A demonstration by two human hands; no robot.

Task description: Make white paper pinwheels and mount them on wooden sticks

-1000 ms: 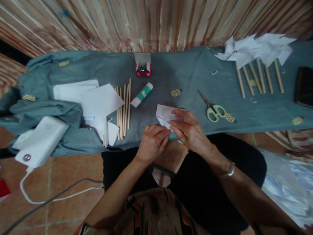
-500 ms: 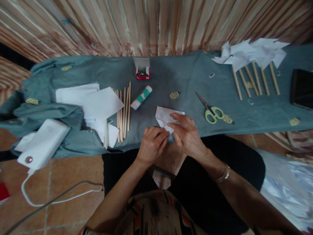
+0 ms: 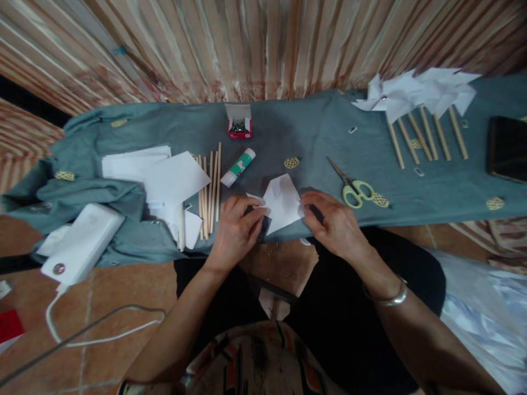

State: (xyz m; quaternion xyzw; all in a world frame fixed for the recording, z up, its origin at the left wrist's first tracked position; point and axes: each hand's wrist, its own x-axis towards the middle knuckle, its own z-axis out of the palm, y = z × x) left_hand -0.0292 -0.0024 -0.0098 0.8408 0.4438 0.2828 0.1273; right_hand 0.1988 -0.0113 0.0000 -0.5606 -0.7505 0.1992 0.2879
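Note:
A folded white paper piece (image 3: 281, 202) lies on the blue-grey cloth (image 3: 313, 137) near its front edge. My left hand (image 3: 236, 229) pinches the paper's left corner with closed fingers. My right hand (image 3: 334, 222) grips its right corner, fingers curled. The paper is spread between both hands. A bundle of wooden sticks (image 3: 208, 186) lies just left of my left hand. A glue stick (image 3: 238, 167) lies behind the paper.
Green-handled scissors (image 3: 352, 186) lie right of my right hand. A small red box of pins (image 3: 239, 122) stands at the back. Finished paper pinwheels on sticks (image 3: 415, 104) lie far right beside a dark phone (image 3: 507, 149). White paper sheets (image 3: 158, 175) and a white device (image 3: 80, 241) sit left.
My hands have moved apart, left hand leftward and right hand rightward, and the paper between them has opened out wider. The view has tilted slightly.

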